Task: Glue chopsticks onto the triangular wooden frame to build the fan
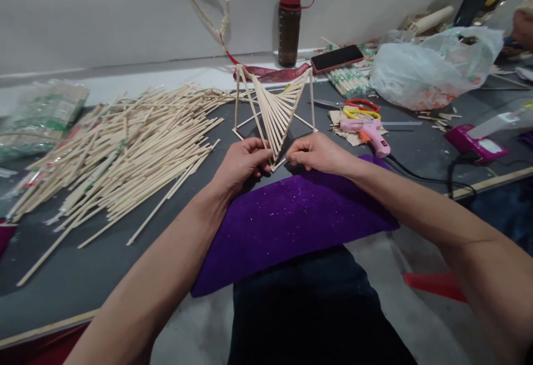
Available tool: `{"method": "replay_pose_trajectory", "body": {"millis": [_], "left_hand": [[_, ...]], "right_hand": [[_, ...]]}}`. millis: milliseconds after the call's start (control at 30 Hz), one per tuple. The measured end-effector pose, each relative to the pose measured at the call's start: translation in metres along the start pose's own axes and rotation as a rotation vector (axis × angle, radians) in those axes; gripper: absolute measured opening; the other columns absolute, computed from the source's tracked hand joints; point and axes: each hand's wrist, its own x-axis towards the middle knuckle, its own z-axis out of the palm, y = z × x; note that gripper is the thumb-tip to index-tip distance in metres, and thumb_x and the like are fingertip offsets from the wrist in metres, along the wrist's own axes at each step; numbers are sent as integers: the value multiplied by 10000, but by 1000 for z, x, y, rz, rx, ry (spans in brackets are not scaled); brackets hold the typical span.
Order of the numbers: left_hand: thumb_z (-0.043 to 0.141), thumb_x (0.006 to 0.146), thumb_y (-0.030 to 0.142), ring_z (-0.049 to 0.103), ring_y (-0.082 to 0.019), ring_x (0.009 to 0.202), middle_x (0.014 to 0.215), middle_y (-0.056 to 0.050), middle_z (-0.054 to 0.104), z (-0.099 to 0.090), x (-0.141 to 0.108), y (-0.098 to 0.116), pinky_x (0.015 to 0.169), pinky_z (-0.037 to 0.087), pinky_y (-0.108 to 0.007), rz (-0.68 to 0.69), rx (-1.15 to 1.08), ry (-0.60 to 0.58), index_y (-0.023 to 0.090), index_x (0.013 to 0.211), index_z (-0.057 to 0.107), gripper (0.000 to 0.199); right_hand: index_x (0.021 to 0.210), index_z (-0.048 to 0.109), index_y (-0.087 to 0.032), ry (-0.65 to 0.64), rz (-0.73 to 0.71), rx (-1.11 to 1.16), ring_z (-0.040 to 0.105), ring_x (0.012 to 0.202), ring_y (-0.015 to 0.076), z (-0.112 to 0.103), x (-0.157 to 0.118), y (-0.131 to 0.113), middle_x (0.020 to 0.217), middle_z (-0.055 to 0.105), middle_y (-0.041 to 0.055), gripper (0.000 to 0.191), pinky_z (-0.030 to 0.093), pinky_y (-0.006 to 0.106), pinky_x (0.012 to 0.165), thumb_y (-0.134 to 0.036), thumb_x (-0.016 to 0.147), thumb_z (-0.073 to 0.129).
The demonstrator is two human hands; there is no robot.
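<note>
A model of thin wooden sticks (278,111) stands on the dark grey table, its sticks fanned into a twisted surface between upright corner posts. My left hand (249,158) is closed on the model's near corner, thumb and fingers pinching the sticks low down. On the other side of that corner, my right hand (313,151) has its fingers curled together beside the base stick. Whatever lies between the right fingertips is hidden. Under my wrists a purple cloth (300,215), dotted with pale specks, hangs over the table edge.
Loose wooden sticks (145,154) cover the left side. To the right lie a pink glue gun (366,132), scissors (362,108), a magenta device (477,144) and a white plastic bag (433,68). Behind are a bottle (289,29) and a phone (337,59).
</note>
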Motion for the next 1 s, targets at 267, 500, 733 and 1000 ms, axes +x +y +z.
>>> {"method": "replay_pose_trajectory", "body": {"millis": [267, 500, 733, 1000], "left_hand": [[675, 736, 180, 561, -73, 451, 574, 3, 609, 2, 1, 0, 382, 330, -187, -18, -1, -9, 154, 803, 639, 79], [686, 720, 174, 580, -92, 475, 642, -24, 629, 0, -2, -1, 387, 351, -202, 6, -29, 9, 147, 816, 647, 107], [673, 739, 197, 579, -95, 467, 643, -26, 637, -3, -4, -3, 366, 356, -202, 44, -56, 64, 132, 909, 657, 183], [683, 726, 193, 583, -85, 454, 623, -3, 628, 0, -4, -3, 352, 346, -176, 20, -18, 57, 144, 867, 650, 153]], "right_hand": [[784, 702, -118, -28, -11, -17, 475, 474, 62, 15, 9, 6, 694, 660, 32, 159, 399, 228, 459, -201, 778, 567], [736, 699, -149, 26, -65, -133, 569, 632, 106, 17, 3, 3, 713, 679, 20, 90, 429, 258, 611, -225, 747, 652], [765, 690, -164, 79, -148, -253, 607, 678, 122, 20, -2, 3, 759, 695, 19, 124, 438, 274, 668, -157, 787, 568], [781, 697, -150, 83, -163, -236, 603, 655, 114, 21, -1, 3, 741, 697, 20, 123, 416, 247, 638, -164, 785, 575]]}}
